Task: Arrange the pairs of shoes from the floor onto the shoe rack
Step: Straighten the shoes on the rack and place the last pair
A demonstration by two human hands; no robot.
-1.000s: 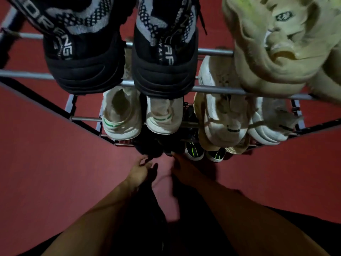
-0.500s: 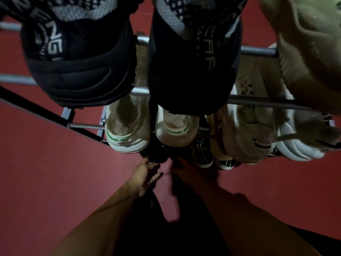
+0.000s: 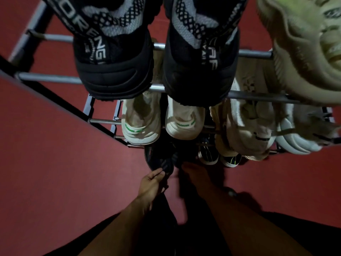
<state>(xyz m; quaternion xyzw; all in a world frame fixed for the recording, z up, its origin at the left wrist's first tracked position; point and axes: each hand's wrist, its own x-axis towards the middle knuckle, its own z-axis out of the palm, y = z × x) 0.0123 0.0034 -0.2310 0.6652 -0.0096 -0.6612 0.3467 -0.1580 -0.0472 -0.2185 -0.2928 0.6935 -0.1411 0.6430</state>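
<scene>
The left hand fingers pinch the heel of a dark mesh shoe at the bottom front edge of the metal-bar shoe rack — the right hand is too dark to tell — so a crooked push could tip it off the bar.

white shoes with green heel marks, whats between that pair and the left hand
Head view: a dark shoe on the lowest tier, under the white shoes. The left hand touches its heel.
</scene>
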